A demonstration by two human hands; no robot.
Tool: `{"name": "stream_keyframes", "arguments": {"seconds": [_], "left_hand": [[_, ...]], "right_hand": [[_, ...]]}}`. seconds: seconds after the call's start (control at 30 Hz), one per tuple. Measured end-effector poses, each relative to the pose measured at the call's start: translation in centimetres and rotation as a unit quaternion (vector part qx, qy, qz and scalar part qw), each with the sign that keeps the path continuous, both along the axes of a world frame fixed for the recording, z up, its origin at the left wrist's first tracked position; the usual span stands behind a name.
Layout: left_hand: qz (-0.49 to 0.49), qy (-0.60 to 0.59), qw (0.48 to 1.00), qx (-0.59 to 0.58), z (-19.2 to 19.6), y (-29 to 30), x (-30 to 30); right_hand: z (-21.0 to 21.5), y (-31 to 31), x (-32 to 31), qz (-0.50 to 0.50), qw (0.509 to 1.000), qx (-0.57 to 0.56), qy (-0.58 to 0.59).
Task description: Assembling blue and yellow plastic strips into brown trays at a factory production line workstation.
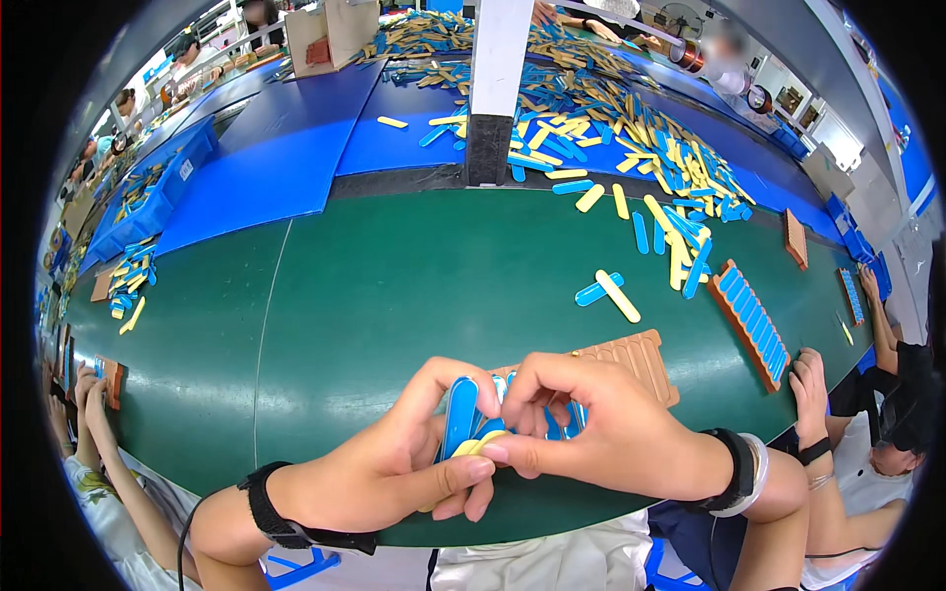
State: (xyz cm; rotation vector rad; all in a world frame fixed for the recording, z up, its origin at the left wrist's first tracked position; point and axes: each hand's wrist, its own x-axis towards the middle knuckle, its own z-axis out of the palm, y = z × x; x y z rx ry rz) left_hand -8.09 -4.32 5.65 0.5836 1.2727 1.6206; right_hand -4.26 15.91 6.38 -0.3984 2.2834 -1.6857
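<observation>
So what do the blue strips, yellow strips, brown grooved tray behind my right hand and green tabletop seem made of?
Blue strips: probably plastic, glossy, with pale glints. Yellow strips: perhaps plastic or foam, looking duller. Brown tray: likely moulded plastic, matte, with even rounded grooves. Green tabletop: maybe vinyl or rubber, satin, softly reflecting light.

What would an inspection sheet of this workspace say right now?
Surface: green tabletop, thin pale seam left of the hands.
Job's things: blue strip and yellow strip in hand; brown grooved tray, partly hidden by the right hand.
Clutter: crossed strips beyond the tray; strip heap farther off.
Grippers: left hand holds strips; right thumb at the yellow one, grip unclear.
Cables: thin dark cable beside the left forearm.
Surroundings: white post ahead; co-worker's hand at right.
</observation>
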Motion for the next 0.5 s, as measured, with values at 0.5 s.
{"name": "stream_keyframes", "arguments": {"seconds": [0.5], "left_hand": [[-0.026,0.077,0.997,-0.012,-0.7,0.5,0.6]], "right_hand": [[1.8,1.9,0.4,-0.001,0.966,-0.124,-0.227]]}}
